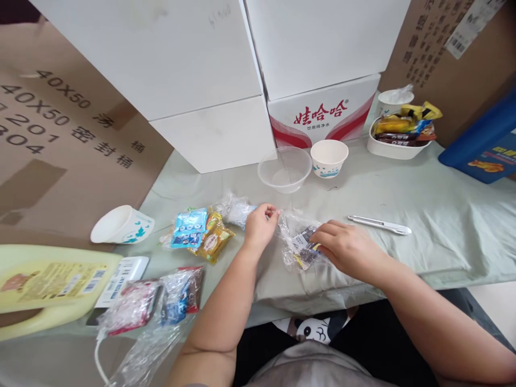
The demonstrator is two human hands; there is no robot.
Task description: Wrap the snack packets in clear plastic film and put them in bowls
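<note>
A pale green cloth (423,215) covers the bench, walled by cardboard boxes (201,70). The left hand (260,226) pinches the clear bag (296,239). The right hand (346,250) grips its snacks.

A makeshift packing spot in a storeroom: a cloth-covered desk (423,215) hemmed in by stacked cartons (193,64), with snack packets (201,236), paper bowls (329,157) and plastic bags.

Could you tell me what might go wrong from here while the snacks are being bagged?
The left hand pinches only the edge of the clear bag while the right hand pushes a packet in, so the thin film might tear or slip. The right forearm lies near the table edge, so the bag could slide off.
</note>
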